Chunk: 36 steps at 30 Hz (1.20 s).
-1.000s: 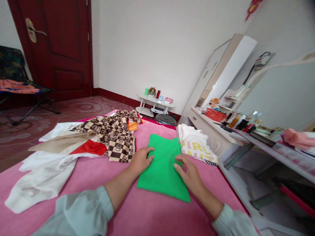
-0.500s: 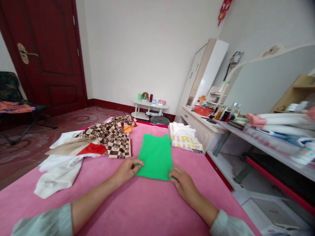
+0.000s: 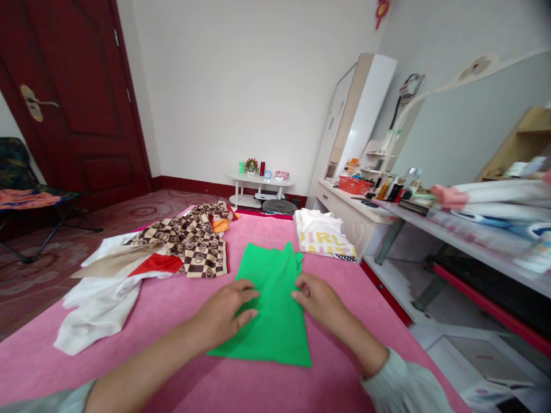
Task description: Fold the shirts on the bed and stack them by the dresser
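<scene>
A bright green piece of clothing [image 3: 275, 335], folded to a rough rectangle, lies on the pink bed cover [image 3: 241, 390]; its exact kind does not show. Creases run up to its uneven far edge. Over its left side is my left hand [image 3: 230, 310], open, thumb and fingers parted and touching the fabric. At the right edge my right hand [image 3: 316, 295] rests with thumb and forefinger slightly apart on the cloth, gripping nothing that I can see.
To the left lies a loose heap with a brown checked garment [image 3: 202, 244] and white clothes [image 3: 101, 312]. A folded white shirt [image 3: 325, 232] with yellow letters lies at the far right. Beyond the bed's right side stand a dressing table [image 3: 344, 198] and a shelf [image 3: 451, 241] with bottles.
The green clothing now reaches nearer to me and looks longer, with creases at its far part. Both hands have gone from its near corners to its sides, and the left fingers have parted.
</scene>
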Available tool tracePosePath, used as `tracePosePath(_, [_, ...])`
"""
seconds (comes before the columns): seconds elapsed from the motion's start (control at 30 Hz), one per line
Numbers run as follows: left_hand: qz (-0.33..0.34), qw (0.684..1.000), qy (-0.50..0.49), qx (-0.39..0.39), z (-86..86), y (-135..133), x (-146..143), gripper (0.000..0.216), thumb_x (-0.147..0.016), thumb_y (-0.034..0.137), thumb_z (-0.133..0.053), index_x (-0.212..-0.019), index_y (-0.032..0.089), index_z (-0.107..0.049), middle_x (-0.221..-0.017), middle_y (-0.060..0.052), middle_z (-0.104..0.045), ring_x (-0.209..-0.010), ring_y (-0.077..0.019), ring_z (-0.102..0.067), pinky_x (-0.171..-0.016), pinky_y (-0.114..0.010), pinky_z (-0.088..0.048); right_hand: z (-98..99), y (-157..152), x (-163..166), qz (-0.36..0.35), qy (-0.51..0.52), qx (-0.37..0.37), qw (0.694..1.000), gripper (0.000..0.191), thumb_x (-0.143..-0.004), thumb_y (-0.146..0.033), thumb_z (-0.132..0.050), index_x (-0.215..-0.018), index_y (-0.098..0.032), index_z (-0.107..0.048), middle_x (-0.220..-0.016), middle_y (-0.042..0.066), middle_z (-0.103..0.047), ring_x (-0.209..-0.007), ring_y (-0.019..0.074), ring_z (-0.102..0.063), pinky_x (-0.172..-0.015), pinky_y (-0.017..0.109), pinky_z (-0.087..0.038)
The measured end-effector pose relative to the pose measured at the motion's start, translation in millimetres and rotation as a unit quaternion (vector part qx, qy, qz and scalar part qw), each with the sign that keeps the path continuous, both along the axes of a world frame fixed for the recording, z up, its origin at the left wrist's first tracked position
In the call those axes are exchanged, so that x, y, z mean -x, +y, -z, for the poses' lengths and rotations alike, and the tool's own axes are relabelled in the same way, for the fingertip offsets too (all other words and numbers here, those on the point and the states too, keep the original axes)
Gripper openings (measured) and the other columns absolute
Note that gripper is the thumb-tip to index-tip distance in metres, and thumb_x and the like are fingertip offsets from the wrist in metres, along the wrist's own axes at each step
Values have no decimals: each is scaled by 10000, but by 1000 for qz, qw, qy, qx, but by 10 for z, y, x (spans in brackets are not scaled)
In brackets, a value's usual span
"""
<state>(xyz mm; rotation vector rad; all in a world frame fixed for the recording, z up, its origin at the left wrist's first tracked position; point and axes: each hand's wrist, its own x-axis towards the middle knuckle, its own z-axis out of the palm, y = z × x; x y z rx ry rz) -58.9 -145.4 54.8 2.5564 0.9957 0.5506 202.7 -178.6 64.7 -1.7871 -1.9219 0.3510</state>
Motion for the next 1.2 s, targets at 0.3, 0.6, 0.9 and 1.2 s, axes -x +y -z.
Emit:
tracePosePath(0.3, [-34, 997, -44, 46, 378, 433, -373, 544, -965, 471, -281, -1437, 210, -350, -1490, -63, -358, -1361, -189, -333, -1143, -387, -253, 532, 481, 9, 81, 229, -74, 967, 442, -734, -269, -587, -1162, -177, -524, -630, -50, -495, -564, 126, -488, -525, 222, -348])
tracePosePath(0.6, [-95, 990, 108, -5, 334, 659, -565, 651, -930, 496, -333, -1419, 68, -371, -1511, -157, -256, -1399, -282, -236, -1143, -442, -216, 508, 463, -265, 66, 158, 31, 985, 243, -638, -81, -513, -835, -158, -632, -477, -83, -375, -464, 94, -393, -465, 210, -237])
tracePosePath(0.9, [-2, 994, 107, -20, 221, 235, -796, 739, -848, 632, -415, -1466, 249, -284, -1547, -83, -179, -1425, -302, -124, -1139, -552, -113, 490, 425, -227, 90, 72, -44, 992, 283, -776, -262, -545, -1029, -214, -664, -773, 16, -626, -656, 149, -556, -617, 262, -407])
tracePosePath(1.2, [-37, 995, 93, -20, 322, 258, -814, 803, -797, 714, -416, -1472, 320, -236, -1558, -80, -140, -1425, -340, -83, -1107, -626, -77, 534, 790, -305, 44, 175, -114, 977, 324, -738, -264, -592, -1034, -178, -695, -1000, 80, -638, -851, 190, -592, -797, 337, -476])
